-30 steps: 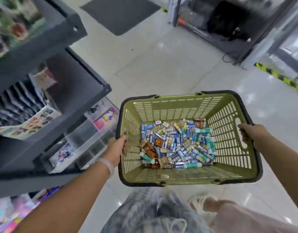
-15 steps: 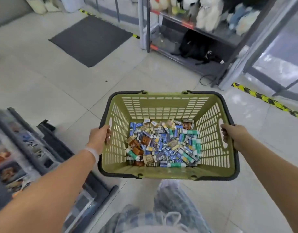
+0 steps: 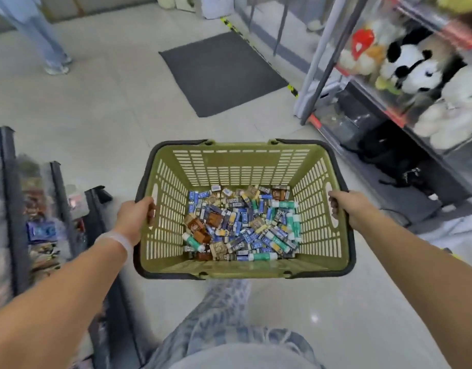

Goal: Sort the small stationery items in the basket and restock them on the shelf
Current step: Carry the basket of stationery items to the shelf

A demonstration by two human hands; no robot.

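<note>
Nearest the camera a leg in pale patterned trousers (image 3: 224, 328) steps forward over the tiled floor (image 3: 96, 102); above it hangs the olive-green basket (image 3: 243, 166), carried level between both arms. The left hand (image 3: 135, 218) curls its fingers over the basket's left rim, a pale band on that wrist; the right hand (image 3: 345, 209) grips the right rim beside the handle slot. The small stationery items (image 3: 243, 225) lie heaped on the basket's floor, blue, teal and brown packets mixed, spread from the near wall to the far wall. At the left edge stands a dark shelf (image 3: 13, 203), its goods blurred; at the right a rack holds plush toys (image 3: 413, 67); farther off lies a dark mat (image 3: 221, 73); by the far left corner stand another person's legs (image 3: 40, 35).
</note>
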